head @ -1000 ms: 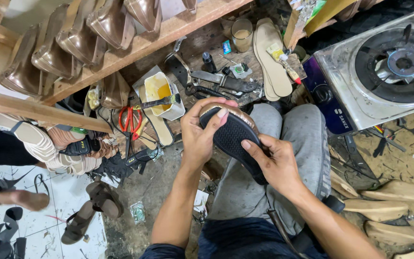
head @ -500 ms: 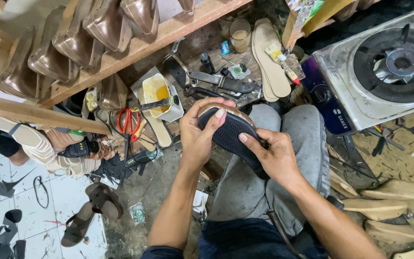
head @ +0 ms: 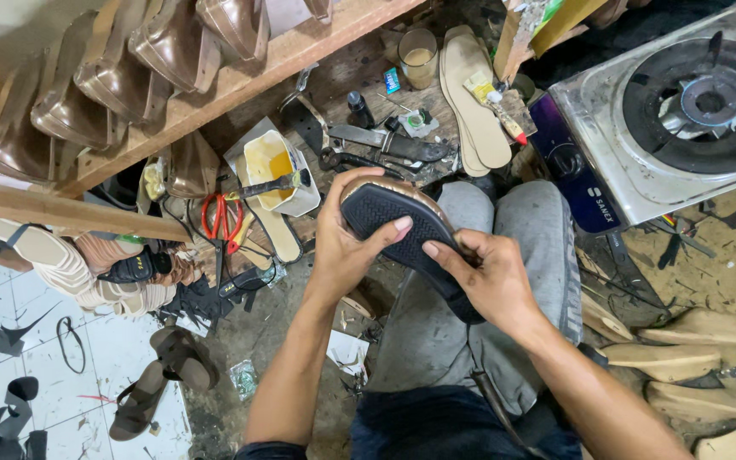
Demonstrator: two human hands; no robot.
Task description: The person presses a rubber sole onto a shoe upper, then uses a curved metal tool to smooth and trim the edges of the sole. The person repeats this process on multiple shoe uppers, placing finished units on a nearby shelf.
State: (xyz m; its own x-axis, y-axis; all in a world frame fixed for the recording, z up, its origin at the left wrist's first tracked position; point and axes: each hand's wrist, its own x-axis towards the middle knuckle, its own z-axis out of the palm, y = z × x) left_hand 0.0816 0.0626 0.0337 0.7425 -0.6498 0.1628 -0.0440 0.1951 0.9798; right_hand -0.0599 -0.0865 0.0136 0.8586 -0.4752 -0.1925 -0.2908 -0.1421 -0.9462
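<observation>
Black ribbed rubber shoe sole (head: 402, 226), elongated, rounded toe pointing up-left, long axis diagonal; left hand (head: 347, 243) grasps its toe, right hand (head: 487, 277) grips mid-section.

Soft, even daylight fills the sharp frame, brightest on the white tiled floor (head: 87, 358) at lower left, with dim shadow beneath the wooden shelf (head: 240, 81) and mild wide-angle bending at the edges.

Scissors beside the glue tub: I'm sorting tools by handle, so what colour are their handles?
Red handles on the scissors, clearest in the head view.
</observation>
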